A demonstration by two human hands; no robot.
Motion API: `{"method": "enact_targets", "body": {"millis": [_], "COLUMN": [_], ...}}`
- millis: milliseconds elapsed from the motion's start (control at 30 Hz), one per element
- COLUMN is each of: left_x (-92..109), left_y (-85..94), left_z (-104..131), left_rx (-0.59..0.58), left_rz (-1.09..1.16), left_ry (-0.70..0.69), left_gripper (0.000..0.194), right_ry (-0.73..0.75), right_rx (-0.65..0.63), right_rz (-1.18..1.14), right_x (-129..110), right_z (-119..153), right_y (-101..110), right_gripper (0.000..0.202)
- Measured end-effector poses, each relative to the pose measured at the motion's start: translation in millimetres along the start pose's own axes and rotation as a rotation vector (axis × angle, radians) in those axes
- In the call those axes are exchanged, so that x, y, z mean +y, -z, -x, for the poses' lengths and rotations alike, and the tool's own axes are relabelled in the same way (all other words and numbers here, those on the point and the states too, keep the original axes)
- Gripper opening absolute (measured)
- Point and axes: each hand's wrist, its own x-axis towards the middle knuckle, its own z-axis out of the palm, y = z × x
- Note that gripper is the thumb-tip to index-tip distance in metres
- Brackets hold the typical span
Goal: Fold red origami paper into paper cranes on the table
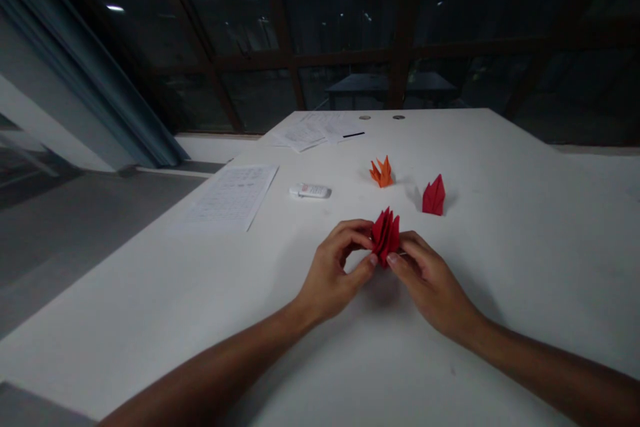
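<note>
Between my two hands is a red folded-paper piece (385, 237) with several pointed layers standing upward, held a little above the white table. My left hand (337, 267) pinches its left side between thumb and fingers. On the other side, my right hand (427, 280) grips it with the thumb at its lower front; some of the right fingers are hidden behind the paper. Farther off stands an orange folded-paper piece (383, 172) with spiky points. A second red folded-paper piece (434, 196) stands to the right, apart from my hands.
A white bottle-like object (310, 191) lies left of the orange piece. Written sheets (235, 197) lie at the table's left edge, and more papers (315, 130) with a black pen (354, 135) are farther back. Two small round discs are near the far edge, before dark windows.
</note>
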Motion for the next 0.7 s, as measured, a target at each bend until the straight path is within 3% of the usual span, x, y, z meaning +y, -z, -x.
{"method": "enact_targets", "body": {"millis": [333,433,600,700], "left_x": [2.0,3.4,2.6,0.0], "left_y": [1.5,1.2,0.7,1.1], "left_z": [-1.2,-1.1,-3.2,-4.6], "left_rx": [0.017,0.044,0.069,0.034], "left_rz": [0.048,0.131,0.319,0.355], "left_ry": [0.006,0.09,0.285,0.347], "left_gripper": [0.006,0.012,0.049,0.042], "right_ry": [-0.03,-0.067,-0.168,-0.179], "right_rx": [0.029,0.036,-0.007,-0.037], "right_rz": [-0.075,-0.147,-0.263,-0.244], "right_x": [-1.4,-2.4,1.0,4.3], "right_z": [1.8,1.4,-0.2,-0.2], "right_y": [-1.1,-0.3,-1.1,-1.3], "right_gripper": [0.014,0.016,0.016,0.017]}}
